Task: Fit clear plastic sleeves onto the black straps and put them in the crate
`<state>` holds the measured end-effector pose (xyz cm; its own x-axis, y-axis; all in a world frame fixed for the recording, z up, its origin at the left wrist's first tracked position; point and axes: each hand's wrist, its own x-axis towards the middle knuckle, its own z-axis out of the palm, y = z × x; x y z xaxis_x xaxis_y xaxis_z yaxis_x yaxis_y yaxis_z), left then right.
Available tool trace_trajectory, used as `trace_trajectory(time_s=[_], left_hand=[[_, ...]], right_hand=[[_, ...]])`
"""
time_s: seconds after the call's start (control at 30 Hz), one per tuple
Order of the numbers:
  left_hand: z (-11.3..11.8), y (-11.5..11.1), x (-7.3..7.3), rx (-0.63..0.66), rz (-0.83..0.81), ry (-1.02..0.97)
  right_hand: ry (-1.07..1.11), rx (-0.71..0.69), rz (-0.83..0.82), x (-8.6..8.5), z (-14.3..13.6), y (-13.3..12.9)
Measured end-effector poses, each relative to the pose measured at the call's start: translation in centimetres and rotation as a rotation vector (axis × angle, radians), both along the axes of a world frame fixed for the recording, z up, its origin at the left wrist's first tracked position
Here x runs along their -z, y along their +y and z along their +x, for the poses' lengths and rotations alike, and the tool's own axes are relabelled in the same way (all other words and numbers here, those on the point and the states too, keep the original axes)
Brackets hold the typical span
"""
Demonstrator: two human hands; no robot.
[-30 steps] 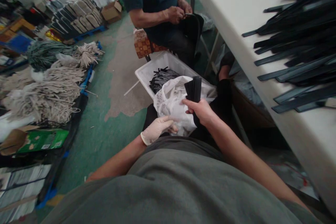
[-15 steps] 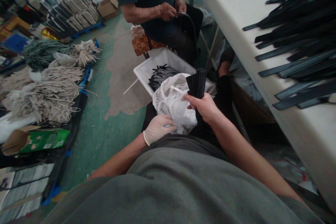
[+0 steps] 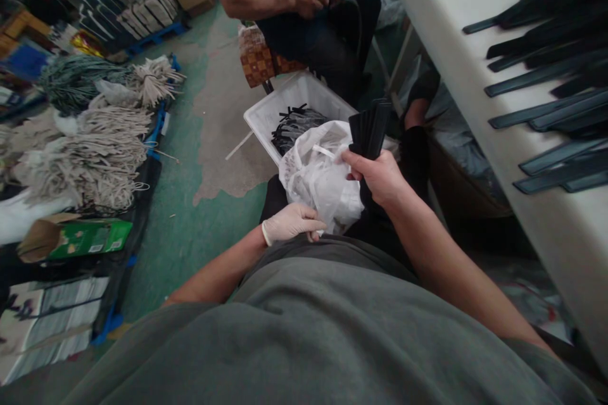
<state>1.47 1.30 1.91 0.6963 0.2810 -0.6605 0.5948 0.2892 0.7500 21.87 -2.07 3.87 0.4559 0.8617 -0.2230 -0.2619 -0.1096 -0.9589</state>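
Observation:
My right hand (image 3: 380, 178) is closed around a bunch of flat black straps (image 3: 371, 130), whose ends fan upward. Below and left of it, a white plastic bag (image 3: 327, 183) lies crumpled on my lap, its mouth bunched open. My left hand (image 3: 292, 223), in a pale thin glove, pinches the near edge of that bag, fingertips pressed together. Just beyond the bag stands a white plastic crate (image 3: 261, 123) with many short black strips (image 3: 297, 126) in it.
On my right, a white table (image 3: 456, 69) carries piles of black straps (image 3: 560, 88). A co-worker (image 3: 285, 6) sits ahead, working a thin strip with both hands. Pallets at left hold beige cord bundles (image 3: 95, 152), a green box (image 3: 95, 237) and stacked sheets (image 3: 66, 310).
My left hand has moved slightly right, and its fingers have closed on the bag's near edge. The right hand keeps the straps. The whole view has shifted a little.

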Motion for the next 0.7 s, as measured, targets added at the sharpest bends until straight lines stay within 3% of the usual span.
trace_trajectory(time_s=[0.2,0.37,0.57,0.7], left_hand=[[-1.0,1.4,-0.5,0.042,-0.091,-0.103],[-2.5,2.7,-1.6,-0.053,-0.133,-0.125],[-1.8,1.2,-1.0,-0.182,-0.164,-0.1],[-1.2,0.0,-0.3,-0.27,-0.18,-0.085]], right_hand=[[0.077,-0.104,-0.055,1.3,-0.2,-0.2],[0.135,-0.252,-0.139,2.3,-1.1,-0.9],[0.124,-0.368,-0.214,2.9,-3.3,-1.5],[0.115,-0.353,-0.193,3.0,-3.7,-1.6]])
